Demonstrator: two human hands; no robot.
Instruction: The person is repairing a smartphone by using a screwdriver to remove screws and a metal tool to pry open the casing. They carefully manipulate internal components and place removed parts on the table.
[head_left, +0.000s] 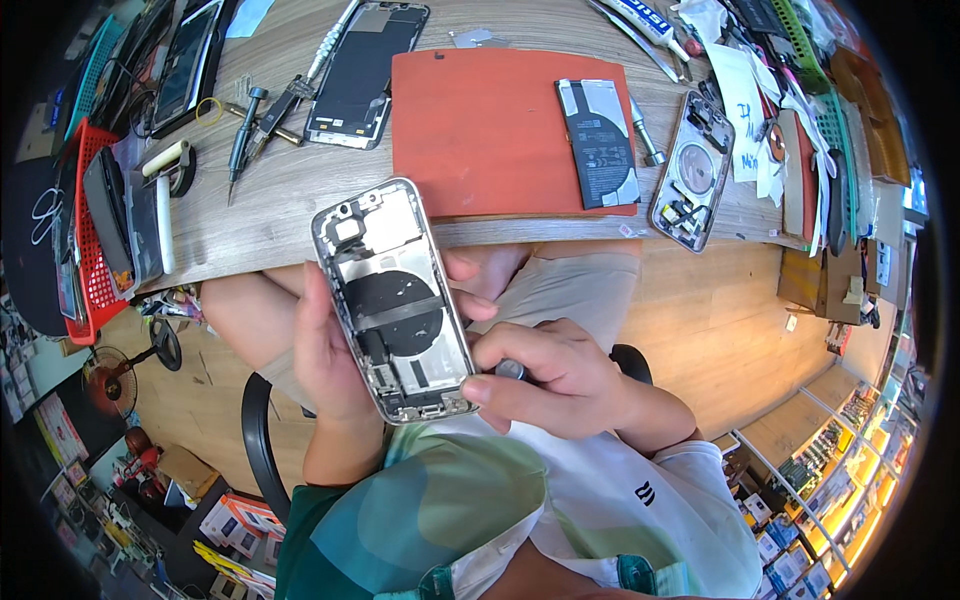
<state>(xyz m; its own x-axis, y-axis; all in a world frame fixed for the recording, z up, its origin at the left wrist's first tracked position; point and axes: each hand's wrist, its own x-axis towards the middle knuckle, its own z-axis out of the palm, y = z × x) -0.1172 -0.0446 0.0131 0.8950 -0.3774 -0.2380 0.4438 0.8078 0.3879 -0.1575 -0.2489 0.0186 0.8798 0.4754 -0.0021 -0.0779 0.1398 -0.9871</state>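
Observation:
My left hand holds an opened phone housing, silver-framed with its inside facing up, tilted over my lap. Its fingers wrap the far long edge and its palm lies under the left side. My right hand is closed around a small dark cylindrical tool with a grey round end; the rest of it is hidden in the fingers. Thumb and forefinger of that hand meet the housing's lower right edge. Beyond, on a red mat, lies a black phone battery.
Right of the mat rests another phone back. A detached phone screen and a screwdriver lie to the left. A red basket stands at the desk's left edge. Tweezers and a glue tube lie far right.

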